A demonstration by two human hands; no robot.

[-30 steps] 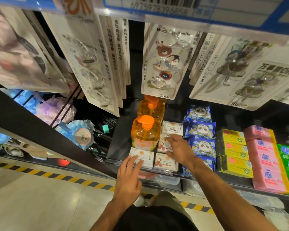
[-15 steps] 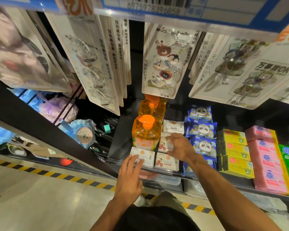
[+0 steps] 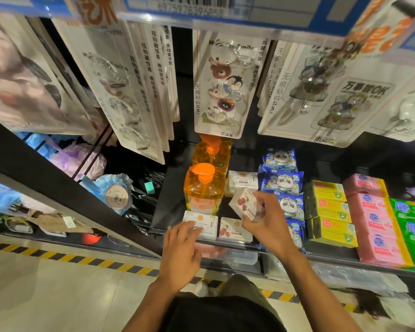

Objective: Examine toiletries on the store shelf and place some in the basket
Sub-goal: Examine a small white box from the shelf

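Plainly, the right hand (image 3: 268, 227) pinches the cherry box (image 3: 244, 202), tilted above the shelf (image 3: 171, 200), while the left hand (image 3: 181, 255) rests spread on another box (image 3: 205, 221).

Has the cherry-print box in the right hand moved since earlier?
Yes: the right hand has lifted the cherry-print box off the shelf, tilted, beside the orange bottle.

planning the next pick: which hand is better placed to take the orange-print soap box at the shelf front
Left, probably. The left hand has its fingers on the orange-print soap box and holds nothing; the right hand grips a cherry-print box.
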